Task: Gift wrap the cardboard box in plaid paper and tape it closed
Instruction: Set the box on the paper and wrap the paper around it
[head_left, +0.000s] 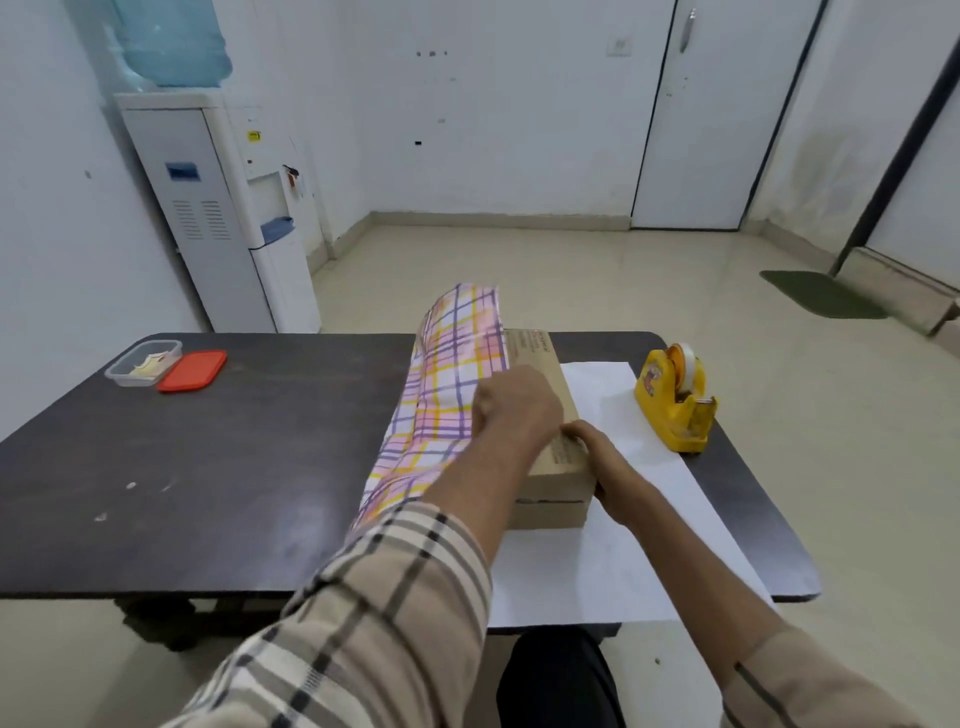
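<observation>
A brown cardboard box (558, 483) lies on the plaid paper, whose white back (613, 551) spreads to its right and front. The paper's left side (441, 395) is lifted up against the box, showing pink, yellow and purple checks. My left hand (514, 405) grips the raised paper's edge over the top of the box. My right hand (597, 457) rests on the box's near right edge, fingers curled over it. A yellow tape dispenser (675, 400) stands at the right of the table.
The dark table (234, 467) holds a clear plastic container (143, 362) and its red lid (192, 370) at the far left. A water dispenser (218, 208) stands behind the table by the wall. Table edges are close on the right and front.
</observation>
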